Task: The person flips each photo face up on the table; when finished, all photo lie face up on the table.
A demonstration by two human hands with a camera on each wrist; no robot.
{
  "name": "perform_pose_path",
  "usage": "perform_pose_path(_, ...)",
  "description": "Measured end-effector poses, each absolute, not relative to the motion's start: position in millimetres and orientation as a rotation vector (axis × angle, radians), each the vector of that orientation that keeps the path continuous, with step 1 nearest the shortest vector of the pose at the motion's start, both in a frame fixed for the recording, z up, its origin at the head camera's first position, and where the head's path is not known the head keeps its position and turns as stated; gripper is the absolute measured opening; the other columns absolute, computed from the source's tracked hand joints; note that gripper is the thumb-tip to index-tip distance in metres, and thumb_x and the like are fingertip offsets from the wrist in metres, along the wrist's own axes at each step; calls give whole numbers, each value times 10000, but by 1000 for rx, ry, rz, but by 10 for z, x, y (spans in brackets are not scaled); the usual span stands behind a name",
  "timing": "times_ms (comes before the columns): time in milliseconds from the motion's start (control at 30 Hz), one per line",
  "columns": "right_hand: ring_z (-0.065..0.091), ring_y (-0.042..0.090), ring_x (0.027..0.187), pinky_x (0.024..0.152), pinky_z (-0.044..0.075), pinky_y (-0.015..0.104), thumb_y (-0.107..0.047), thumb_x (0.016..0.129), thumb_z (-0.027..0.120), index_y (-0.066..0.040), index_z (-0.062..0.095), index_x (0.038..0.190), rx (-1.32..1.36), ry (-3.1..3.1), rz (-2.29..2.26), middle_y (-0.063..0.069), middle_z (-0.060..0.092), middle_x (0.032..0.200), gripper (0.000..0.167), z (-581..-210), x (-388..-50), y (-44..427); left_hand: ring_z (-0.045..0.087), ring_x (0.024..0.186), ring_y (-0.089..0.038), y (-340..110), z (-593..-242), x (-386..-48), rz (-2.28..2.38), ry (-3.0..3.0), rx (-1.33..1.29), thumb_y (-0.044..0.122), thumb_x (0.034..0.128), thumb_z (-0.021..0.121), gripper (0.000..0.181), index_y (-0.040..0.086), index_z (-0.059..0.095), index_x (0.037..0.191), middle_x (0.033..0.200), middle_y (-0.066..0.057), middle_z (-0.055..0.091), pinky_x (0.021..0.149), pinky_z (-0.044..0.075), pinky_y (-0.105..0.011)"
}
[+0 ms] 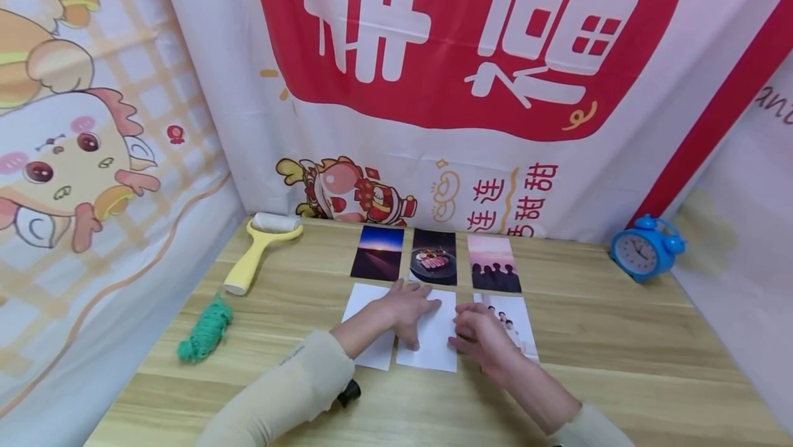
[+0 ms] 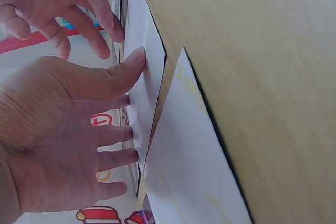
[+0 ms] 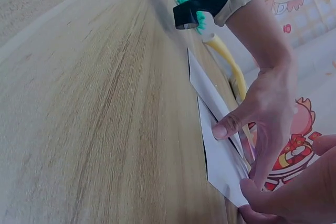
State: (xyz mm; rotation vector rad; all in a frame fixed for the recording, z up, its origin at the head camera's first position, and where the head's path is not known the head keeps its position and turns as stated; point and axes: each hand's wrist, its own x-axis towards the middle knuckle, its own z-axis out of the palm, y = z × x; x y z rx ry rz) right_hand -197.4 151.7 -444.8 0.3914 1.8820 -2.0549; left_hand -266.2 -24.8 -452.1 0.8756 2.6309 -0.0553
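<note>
My left hand point(image 1: 405, 309) spreads over a blank white card point(image 1: 434, 354), the middle one of the near row. In the left wrist view its thumb and fingertips touch that card point(image 2: 147, 40). My right hand point(image 1: 486, 337) is at the card's right edge, fingers loosely extended; whether they touch it is hard to tell. Left of the middle card lies another white card point(image 1: 361, 302), partly under my left forearm. A photo card of people on white point(image 1: 519, 319) is partly covered by my right hand. Behind lie a sunset photo point(image 1: 378, 254), a food photo point(image 1: 434, 257) and a silhouette photo point(image 1: 493, 264).
A yellow-handled lint roller point(image 1: 254, 257) and a green yarn bundle point(image 1: 206, 330) lie on the left of the wooden table point(image 1: 619, 364). A blue alarm clock point(image 1: 644, 248) stands at the back right. Printed cloth point(image 1: 396, 116) hangs behind the table.
</note>
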Motion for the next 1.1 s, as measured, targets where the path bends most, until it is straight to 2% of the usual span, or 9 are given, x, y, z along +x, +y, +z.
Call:
perform_pose_path(67, 558, 308, 1115, 1122, 526, 552, -68, 963, 474, 70, 398, 1390, 390, 1908, -2030, 179, 509, 1184, 456, -4453, -1977, 1533, 271, 1614, -306, -243, -4524, -2660, -54, 2634, 868, 413, 775, 893, 966, 304, 403, 1600, 1738, -48, 279, 1340, 165, -578)
perform_pose_path(200, 591, 386, 1217, 1108, 542, 542, -67, 991, 452, 71, 377, 1412, 404, 1898, -2020, 255, 504, 1284, 449, -4475, -1992, 1591, 280, 1610, -303, -226, -4531, -2656, -68, 2638, 863, 405, 765, 898, 969, 305, 410, 1596, 1735, -47, 289, 1340, 170, -573)
perform_pose_path(267, 604, 384, 1249, 1123, 536, 528, -65, 997, 451, 76, 381, 1396, 409, 1879, -2034, 264, 498, 1317, 428, -4490, -2003, 1617, 283, 1609, -304, -219, -4526, -2659, -82, 2642, 862, 398, 765, 897, 964, 305, 413, 1594, 1733, -49, 294, 1340, 169, -571)
perform_pose_path(400, 669, 260, 1114, 1107, 557, 440, -69, 997, 475, 82, 433, 1301, 375, 1874, -2067, 185, 571, 1216, 342, -4524, -2027, 1641, 288, 1607, -313, -221, -4507, -2673, -90, 2647, 848, 390, 774, 896, 938, 346, 425, 1584, 1731, -45, 301, 1339, 168, -578)
perform_pose_path(500, 675, 172, 1004, 1040, 584, 354, -69, 994, 498, 86, 467, 1248, 348, 1878, -2082, 118, 608, 1122, 299, -4544, -2040, 1640, 290, 1605, -322, -234, -4502, -2676, -71, 2645, 839, 382, 773, 902, 927, 380, 434, 1573, 1729, -45, 306, 1336, 167, -589)
perform_pose_path(633, 652, 142, 942, 945, 585, 286, -60, 988, 511, 81, 500, 1193, 348, 1863, -2109, 83, 594, 1075, 249, -4565, -2063, 1635, 294, 1602, -327, -244, -4497, -2677, -57, 2651, 843, 379, 763, 909, 929, 390, 442, 1566, 1724, -45, 316, 1333, 172, -595)
perform_pose_path(767, 636, 135, 921, 913, 572, 273, -56, 992, 508, 63, 534, 1143, 353, 1852, -2136, 52, 599, 1039, 194, -4591, -2084, 1639, 296, 1601, -329, -231, -4492, -2678, -54, 2653, 844, 367, 763, 909, 924, 406, 445, 1561, 1722, -51, 320, 1333, 170, -595)
perform_pose_path(933, 663, 99, 904, 877, 570, 232, -55, 1010, 462, 55, 474, 1191, 347, 1858, -2151, 21, 666, 984, 212, -4621, -2088, 1658, 309, 1593, -337, -183, -4480, -2664, -50, 2647, 851, 322, 760, 914, 940, 438, 433, 1559, 1712, -74, 338, 1333, 172, -594)
perform_pose_path(1100, 662, 100, 897, 837, 567, 211, -48, 1004, 455, 45, 396, 1239, 370, 1850, -2133, 89, 672, 1048, 259, -4626, -2089, 1670, 308, 1593, -328, -163, -4471, -2630, -20, 2645, 820, 294, 744, 934, 1115, 425, 272, 1632, 1718, -70, 324, 1338, 191, -558)
